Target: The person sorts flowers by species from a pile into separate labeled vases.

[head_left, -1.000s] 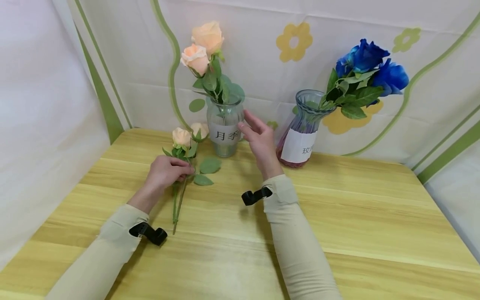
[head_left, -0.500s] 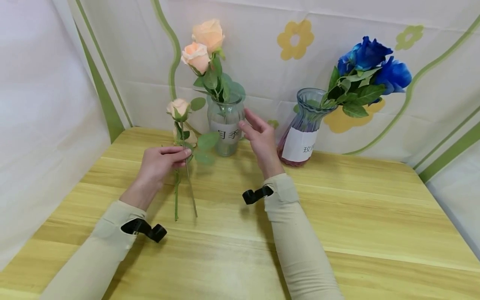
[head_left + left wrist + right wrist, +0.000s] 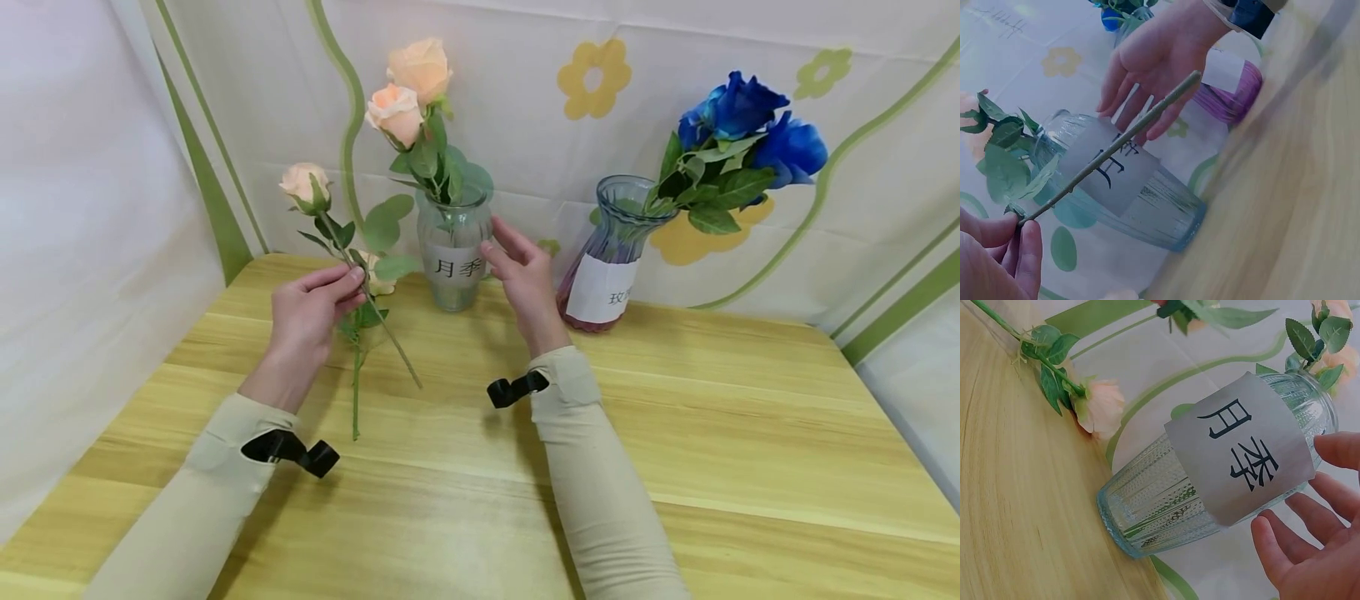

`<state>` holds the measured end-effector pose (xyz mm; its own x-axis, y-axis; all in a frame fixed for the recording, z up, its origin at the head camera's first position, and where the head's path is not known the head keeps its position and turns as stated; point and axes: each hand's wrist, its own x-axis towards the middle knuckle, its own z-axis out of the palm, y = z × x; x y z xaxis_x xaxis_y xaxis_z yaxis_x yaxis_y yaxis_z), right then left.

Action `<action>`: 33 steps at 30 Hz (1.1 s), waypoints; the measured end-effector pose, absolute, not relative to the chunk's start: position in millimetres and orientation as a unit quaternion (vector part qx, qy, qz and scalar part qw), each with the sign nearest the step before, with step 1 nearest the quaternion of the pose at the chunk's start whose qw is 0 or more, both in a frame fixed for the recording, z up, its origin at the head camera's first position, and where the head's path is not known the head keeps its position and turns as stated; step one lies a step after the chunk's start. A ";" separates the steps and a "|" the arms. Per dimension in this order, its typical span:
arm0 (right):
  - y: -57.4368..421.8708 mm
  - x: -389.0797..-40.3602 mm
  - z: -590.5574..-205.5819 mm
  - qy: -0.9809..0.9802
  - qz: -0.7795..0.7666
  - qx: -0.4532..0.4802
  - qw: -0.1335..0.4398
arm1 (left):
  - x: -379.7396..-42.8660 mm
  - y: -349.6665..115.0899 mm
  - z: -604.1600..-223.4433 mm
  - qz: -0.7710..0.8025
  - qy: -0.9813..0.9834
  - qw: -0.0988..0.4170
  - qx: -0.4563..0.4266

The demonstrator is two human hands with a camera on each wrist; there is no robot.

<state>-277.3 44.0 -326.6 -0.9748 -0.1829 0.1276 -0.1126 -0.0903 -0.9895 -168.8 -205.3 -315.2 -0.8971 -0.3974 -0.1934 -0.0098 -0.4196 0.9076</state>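
Observation:
In the head view my left hand (image 3: 303,321) pinches a peach rose (image 3: 306,185) by its stem, between thumb and fingers. The rose is raised off the table, bloom up to the left, stem end slanting down right. In the left wrist view its bare stem (image 3: 1113,147) crosses in front of the clear glass vase (image 3: 1172,215). That vase stands upright with a white label (image 3: 1238,450) and two peach roses (image 3: 416,92) in it. My right hand (image 3: 528,287) rests at the vase's right side, fingers spread and loosely bent. Another peach rose (image 3: 1100,406) lies on the table.
Right of the hands stands a blue-and-purple glass vase (image 3: 615,233) with a white label, holding several blue roses (image 3: 750,125) that lean right. A patterned cloth (image 3: 517,100) hangs behind the wooden table (image 3: 465,500).
My left hand has lifted one peach rose from beside the other, raising it and tilting its bloom left. Its stem end has swung right. The right hand has stayed at the vase.

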 end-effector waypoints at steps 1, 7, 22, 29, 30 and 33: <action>44.1 -277.6 -326.8 0.674 -0.730 -0.108 0.025 | -169.9 -204.3 -313.8 -0.825 -0.516 0.124 0.192; 43.9 -277.8 -326.8 0.676 -0.729 -0.105 0.026 | -176.0 -197.1 -306.8 -0.844 -0.477 0.159 0.185; 42.5 -278.3 -325.3 0.679 -0.725 -0.110 0.026 | -188.2 -187.3 -288.6 -0.874 -0.378 0.257 0.165; 43.3 -278.6 -326.5 0.675 -0.730 -0.109 0.030 | -197.3 -188.3 -267.0 -0.879 -0.343 0.290 0.158; 43.7 -278.6 -326.7 0.674 -0.730 -0.109 0.029 | -199.3 -187.2 -263.8 -0.881 -0.337 0.293 0.155; 44.4 -279.3 -328.1 0.674 -0.730 -0.109 0.027 | -205.7 -182.3 -256.0 -0.885 -0.322 0.301 0.151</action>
